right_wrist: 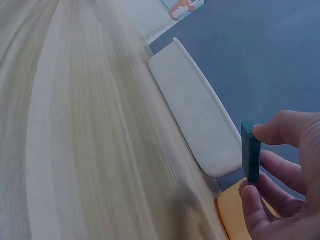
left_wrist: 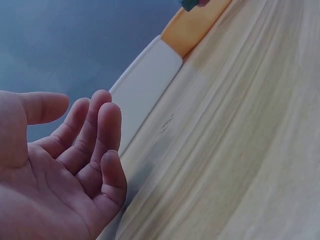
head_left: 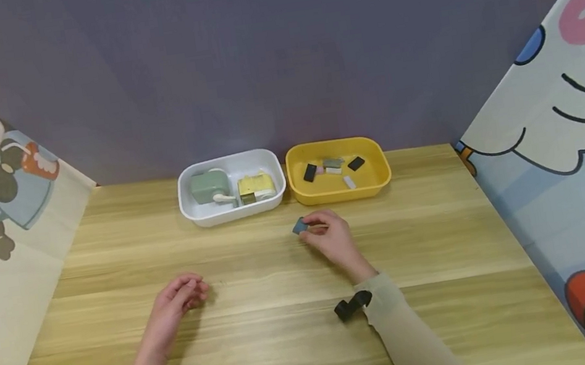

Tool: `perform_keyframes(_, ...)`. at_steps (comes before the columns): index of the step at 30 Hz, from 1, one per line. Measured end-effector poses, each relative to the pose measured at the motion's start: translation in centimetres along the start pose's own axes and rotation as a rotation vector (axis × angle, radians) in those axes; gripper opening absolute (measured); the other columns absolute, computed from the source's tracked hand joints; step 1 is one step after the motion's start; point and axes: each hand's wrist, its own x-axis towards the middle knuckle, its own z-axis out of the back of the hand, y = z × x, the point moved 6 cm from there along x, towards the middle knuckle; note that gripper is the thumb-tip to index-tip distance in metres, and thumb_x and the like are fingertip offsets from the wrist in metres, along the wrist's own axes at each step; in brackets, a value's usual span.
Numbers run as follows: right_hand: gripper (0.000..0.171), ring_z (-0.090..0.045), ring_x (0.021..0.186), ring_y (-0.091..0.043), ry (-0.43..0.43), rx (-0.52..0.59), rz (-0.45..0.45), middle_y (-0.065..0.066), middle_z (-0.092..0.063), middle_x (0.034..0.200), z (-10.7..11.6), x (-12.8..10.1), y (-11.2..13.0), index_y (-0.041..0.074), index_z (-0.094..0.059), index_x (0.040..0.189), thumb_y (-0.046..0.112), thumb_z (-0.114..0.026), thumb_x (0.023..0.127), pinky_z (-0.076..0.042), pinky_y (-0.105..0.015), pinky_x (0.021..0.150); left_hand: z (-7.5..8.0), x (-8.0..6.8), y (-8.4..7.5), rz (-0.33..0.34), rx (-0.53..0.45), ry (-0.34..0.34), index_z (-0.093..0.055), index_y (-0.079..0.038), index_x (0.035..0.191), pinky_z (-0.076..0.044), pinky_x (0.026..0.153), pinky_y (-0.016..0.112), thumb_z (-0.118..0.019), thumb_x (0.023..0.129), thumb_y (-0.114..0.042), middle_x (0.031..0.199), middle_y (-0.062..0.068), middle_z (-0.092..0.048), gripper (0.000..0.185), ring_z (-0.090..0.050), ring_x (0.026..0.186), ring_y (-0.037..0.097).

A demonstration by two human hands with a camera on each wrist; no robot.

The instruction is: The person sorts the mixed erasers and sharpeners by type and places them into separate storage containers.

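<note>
Spanning pale wood, the table (head_left: 269,335) meets a grey-purple wall (head_left: 274,54)

The head view looks forward and down from above the near edge of the wooden counter (head_left: 291,332), taking in both hands, the white tray (head_left: 235,210) and the yellow tray (head_left: 341,191) side by side by the far wall. The left wrist view sits low and very close behind the left hand (left_wrist: 60,170), facing across the counter toward the white tray (left_wrist: 145,85) and yellow tray (left_wrist: 192,27). The right wrist view, equally low and close, looks past the right hand (right_wrist: 285,190) at the same white tray (right_wrist: 200,110), so all three views share the trays and counter.
</note>
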Motion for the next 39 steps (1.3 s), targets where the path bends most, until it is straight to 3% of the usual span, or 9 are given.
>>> perform_keyframes(6, 0.026, -0.065, 0.1, -0.026, -0.007, -0.008, -0.028, -0.01, -0.062, 0.111, 0.5, -0.1, -0.4, 0.002, -0.073, 0.105, 0.005, -0.081, 0.081, -0.056, -0.033, 0.086, -0.2, -0.1, 0.1, -0.008, 0.002, -0.011, -0.048, 0.019, 0.121, -0.054, 0.079, 0.027, -0.047, 0.107, -0.021, 0.1, 0.005, -0.07, 0.042, -0.066, 0.088, 0.014)
perform_keyframes(15, 0.027, -0.065, 0.101, -0.028, 0.004, 0.004, -0.026, -0.012, -0.061, 0.112, 1.1, 0.0, -0.6, 0.0, -0.073, 0.106, 0.005, -0.081, 0.081, -0.055, -0.035, 0.087, -0.9, -0.2, 0.4, 0.024, 0.005, -0.029, -0.048, 0.019, 0.123, -0.054, 0.08, 0.028, -0.047, 0.107, -0.018, 0.099, 0.005, -0.069, 0.041, -0.066, 0.087, 0.014)
perform_keyframes(20, 0.026, -0.064, 0.101, -0.028, -0.011, -0.011, -0.005, -0.012, -0.062, 0.111, 1.5, 0.1, -0.7, 0.0, -0.073, 0.105, 0.004, -0.08, 0.081, -0.056, -0.033, 0.086, -1.6, -0.1, 0.5, 0.034, 0.014, -0.006, -0.05, 0.017, 0.121, -0.054, 0.08, 0.028, -0.047, 0.107, -0.019, 0.099, 0.004, -0.069, 0.039, -0.065, 0.087, 0.014)
perform_keyframes(26, 0.024, -0.065, 0.098, -0.032, -0.04, -0.011, 0.036, -0.014, -0.063, 0.11, 2.4, 0.6, -0.4, -0.002, -0.073, 0.104, 0.0, -0.079, 0.081, -0.056, -0.034, 0.084, -2.6, 0.0, 0.4, 0.044, 0.028, 0.033, -0.052, 0.016, 0.12, -0.053, 0.079, 0.03, -0.047, 0.107, -0.02, 0.103, 0.013, -0.068, 0.038, -0.065, 0.089, 0.017)
perform_keyframes(35, 0.026, -0.061, 0.105, -0.044, -0.033, -0.023, 0.049, -0.026, -0.06, 0.115, 4.4, 1.6, 1.4, -0.011, -0.068, 0.109, -0.004, -0.075, 0.085, -0.053, -0.046, 0.09, -3.9, 0.2, 0.4, 0.058, 0.026, 0.07, -0.052, 0.015, 0.119, -0.052, 0.08, 0.031, -0.049, 0.106, -0.021, 0.103, 0.011, -0.067, 0.038, -0.064, 0.089, 0.018)
perform_keyframes(39, 0.026, -0.063, 0.102, -0.042, -0.028, -0.03, 0.072, -0.025, -0.058, 0.113, 5.5, 2.0, 2.5, -0.013, -0.067, 0.108, -0.004, -0.074, 0.085, -0.055, -0.037, 0.088, -4.7, 0.3, 0.7, 0.072, 0.029, 0.116, -0.052, 0.014, 0.12, -0.051, 0.081, 0.031, -0.049, 0.106, -0.023, 0.104, 0.012, -0.067, 0.04, -0.064, 0.089, 0.018)
